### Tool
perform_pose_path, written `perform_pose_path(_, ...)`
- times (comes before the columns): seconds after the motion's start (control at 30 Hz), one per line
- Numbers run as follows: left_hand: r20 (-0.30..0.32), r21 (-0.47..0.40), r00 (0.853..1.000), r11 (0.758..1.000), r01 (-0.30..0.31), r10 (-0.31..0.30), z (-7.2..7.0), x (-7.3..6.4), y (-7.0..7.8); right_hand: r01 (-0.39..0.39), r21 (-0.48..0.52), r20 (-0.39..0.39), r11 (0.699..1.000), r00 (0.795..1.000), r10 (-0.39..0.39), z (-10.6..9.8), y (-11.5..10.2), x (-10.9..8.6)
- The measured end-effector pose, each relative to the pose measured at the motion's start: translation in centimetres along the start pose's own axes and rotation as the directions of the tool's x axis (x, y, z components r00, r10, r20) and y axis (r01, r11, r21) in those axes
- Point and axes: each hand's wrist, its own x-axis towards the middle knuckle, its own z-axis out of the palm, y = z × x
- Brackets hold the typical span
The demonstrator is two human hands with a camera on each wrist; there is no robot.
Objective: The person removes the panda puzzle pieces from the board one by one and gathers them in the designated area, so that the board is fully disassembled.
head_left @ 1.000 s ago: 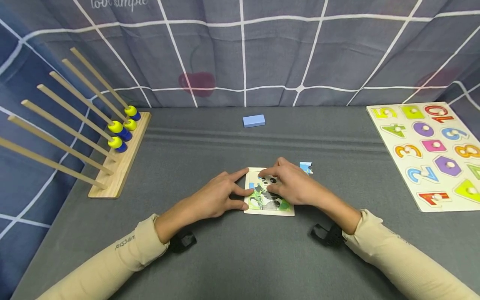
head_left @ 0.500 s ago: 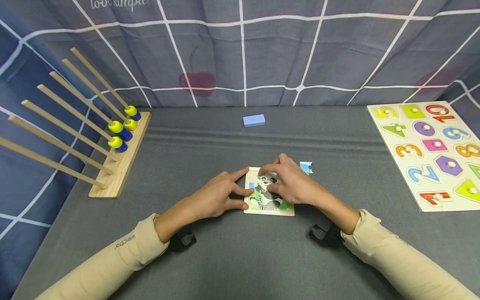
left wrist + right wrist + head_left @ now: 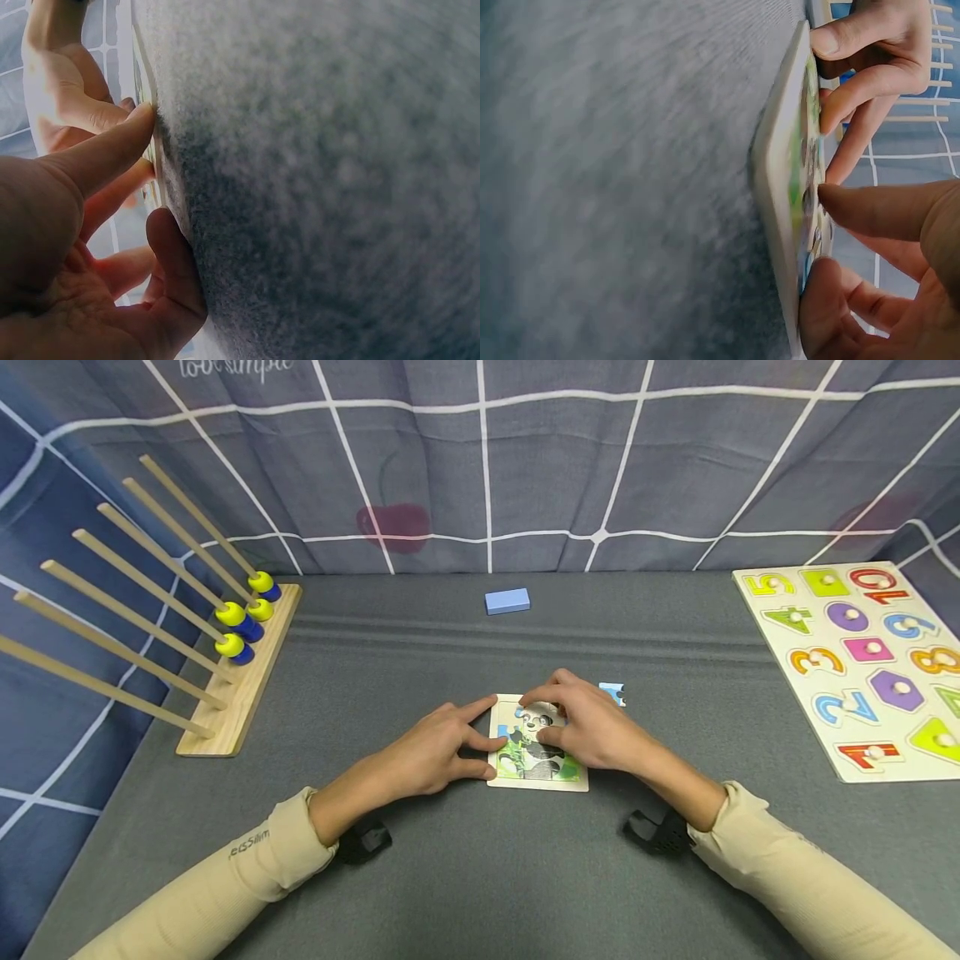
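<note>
A small square panda jigsaw puzzle [image 3: 538,783] in a pale wooden frame lies flat on the grey table before me. My left hand [image 3: 431,752] rests at its left side with fingers spread, the tips touching the frame's edge and face. From the right, my right hand [image 3: 592,722] reaches over the board, its thumb and index finger bent about the panda-head puzzle piece [image 3: 537,720]. In the right wrist view that piece sits slightly raised and uneven in the frame [image 3: 776,161]. A loose blue puzzle piece [image 3: 612,693] lies just beyond the right hand, partly hidden by it.
A wooden bead rack [image 3: 240,693] with tall pegs and several yellow and blue beads stands at left. A blue block [image 3: 507,602] lies toward the back. At right is a number-and-shape peg board [image 3: 817,681]. A checked curtain [image 3: 540,468] hangs behind the table.
My right index finger and thumb have shifted slightly to the right over the panda's head, showing more of it. The left hand stays in place on the frame.
</note>
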Motion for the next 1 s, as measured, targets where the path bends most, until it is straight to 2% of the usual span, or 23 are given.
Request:
perform_pose_path(0.5, 0.001, -0.004, 1.000, 1.000, 0.000, 0.000, -0.03, -0.02, 0.07, 0.045, -0.017, -0.001, 0.999, 0.999, -0.045, -0.39, 0.09, -0.02)
perform_pose_path(0.7, 0.002, -0.006, 1.000, 1.000, 0.000, 0.000, -0.04, -0.03, 0.04, 0.012, -0.051, 0.006, 0.999, 1.000, -0.011, -0.45, -0.09, 0.05)
perform_pose_path(1.0, -0.003, 0.007, 1.000, 1.000, -0.009, 0.009, 0.05, -0.03, -0.07, -0.033, -0.041, 0.016, 0.999, 0.999, 0.033, -0.24, -0.02, 0.07)
